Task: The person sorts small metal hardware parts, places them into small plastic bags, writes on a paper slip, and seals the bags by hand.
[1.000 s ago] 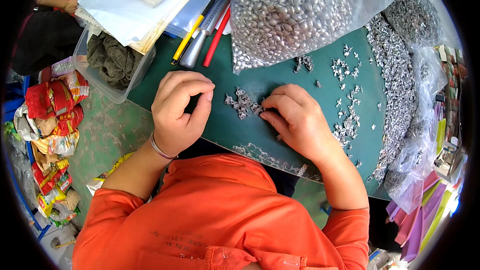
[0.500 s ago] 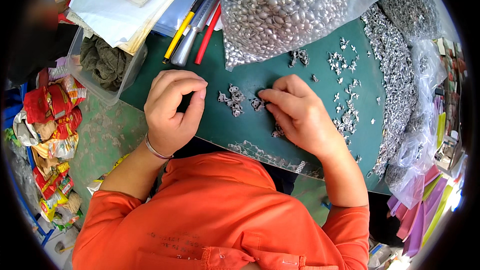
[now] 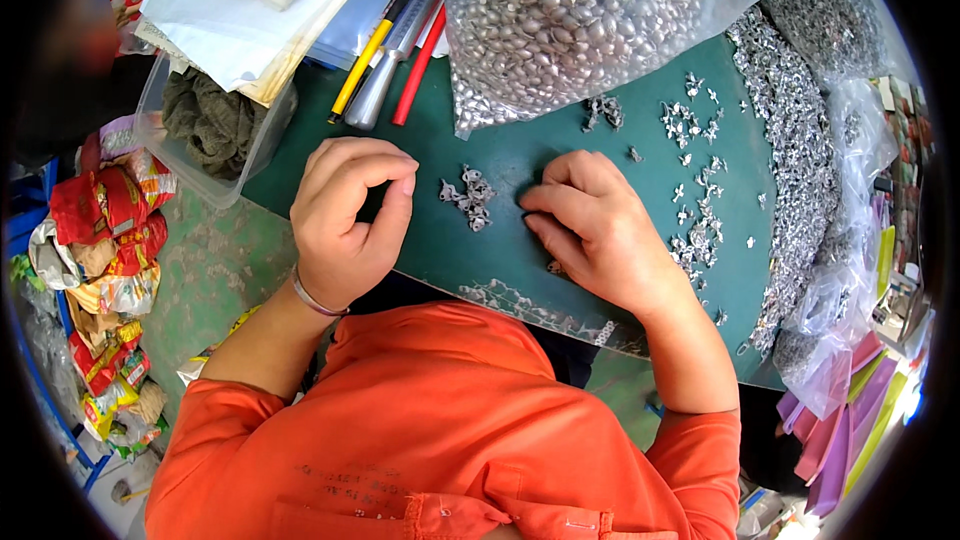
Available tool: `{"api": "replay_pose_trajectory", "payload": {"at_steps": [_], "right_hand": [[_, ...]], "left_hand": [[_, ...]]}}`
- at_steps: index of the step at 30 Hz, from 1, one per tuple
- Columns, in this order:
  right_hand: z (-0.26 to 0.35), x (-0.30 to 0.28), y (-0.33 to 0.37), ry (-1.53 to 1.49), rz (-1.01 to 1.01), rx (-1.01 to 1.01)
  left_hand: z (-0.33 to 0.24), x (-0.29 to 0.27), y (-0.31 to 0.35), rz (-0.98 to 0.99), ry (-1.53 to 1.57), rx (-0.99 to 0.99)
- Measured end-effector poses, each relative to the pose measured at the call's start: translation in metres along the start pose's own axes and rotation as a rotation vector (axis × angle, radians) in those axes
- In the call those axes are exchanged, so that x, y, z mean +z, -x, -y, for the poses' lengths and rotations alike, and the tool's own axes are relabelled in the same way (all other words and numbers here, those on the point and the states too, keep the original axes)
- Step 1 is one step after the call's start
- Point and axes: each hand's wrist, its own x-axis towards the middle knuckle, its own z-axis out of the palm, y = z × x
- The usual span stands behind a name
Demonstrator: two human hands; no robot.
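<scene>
My left hand [image 3: 350, 215] is held over the green tabletop with thumb and index fingertips together. Whether anything small is pinched there, I cannot make out. Beside it lies a small heap of silvery-grey metal pieces [image 3: 468, 198]. To the right of that heap my right hand [image 3: 605, 230] rests on the table, fingers curled inward and thumb a little below the index finger. What is under or inside those fingers is hidden; a bit of metal [image 3: 556, 267] peeks out below the thumb.
A clear bag [image 3: 575, 20] of shiny metal beads stands at the back. Loose metal pieces [image 3: 700, 230] are scattered on the right, before a long pile of them [image 3: 785, 160]. Back left are papers [image 3: 230, 30], a yellow pen [image 3: 360, 70], a red pen [image 3: 420, 65] and a plastic box [image 3: 225, 190] with dark cloth.
The few metal pieces at my right fingertips are now out of sight, and the fingers have drawn in slightly. My left hand keeps its pose.
</scene>
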Motion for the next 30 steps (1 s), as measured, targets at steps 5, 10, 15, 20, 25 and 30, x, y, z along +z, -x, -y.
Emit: {"api": "replay_pose_trajectory", "payload": {"at_steps": [5,10,15,20,25,30], "right_hand": [[0.007,-0.017,-0.003,0.048,0.183,0.015],[0.014,0.009,-0.022,0.063,0.010,-0.116],[0.006,0.011,-0.018,0.015,0.027,-0.064],[0.002,-0.001,-0.012,-0.095,-0.040,0.037],[-0.004,-0.008,-0.002,-0.211,-0.130,0.194],[-0.004,-0.012,-0.001,-0.185,-0.165,0.224]], "left_hand": [[0.000,0.000,0.000,-0.003,-0.017,0.004],[0.001,0.001,0.000,-0.011,-0.012,0.013],[0.002,0.001,0.000,-0.017,0.003,0.022],[0.002,0.000,0.001,-0.016,-0.011,0.022],[0.002,0.000,0.003,-0.013,-0.015,0.045],[-0.004,-0.001,0.003,0.020,-0.041,0.163]]}}
